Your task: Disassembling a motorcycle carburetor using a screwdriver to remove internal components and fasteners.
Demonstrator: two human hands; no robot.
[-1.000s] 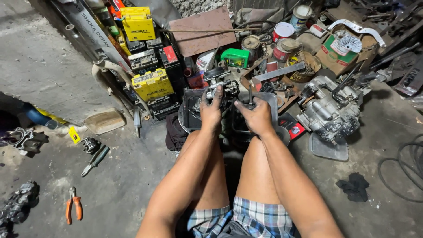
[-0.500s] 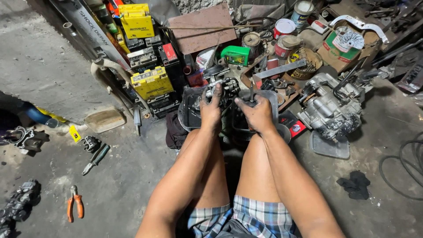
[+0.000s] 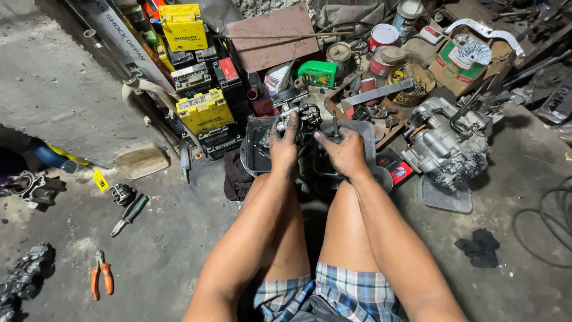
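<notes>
I sit on a concrete floor with my knees up. My left hand [image 3: 283,146] grips a small greasy metal engine part [image 3: 302,116] held over a dark metal tray [image 3: 253,149]. My right hand [image 3: 342,152] is closed around a thin tool with a dark shaft [image 3: 335,126] that points up toward the part. Both hands work close together above the tray, just past my knees.
A grey engine block [image 3: 444,146] sits on the right. Yellow batteries [image 3: 204,110] stack at the back left, cans [image 3: 381,37] and a green bottle [image 3: 317,73] behind. Orange pliers [image 3: 101,280], a screwdriver [image 3: 128,216] and a black rag [image 3: 479,247] lie on the floor.
Both hands stay on the part over the tray; the right hand has shifted slightly and now holds the thin tool upright.
</notes>
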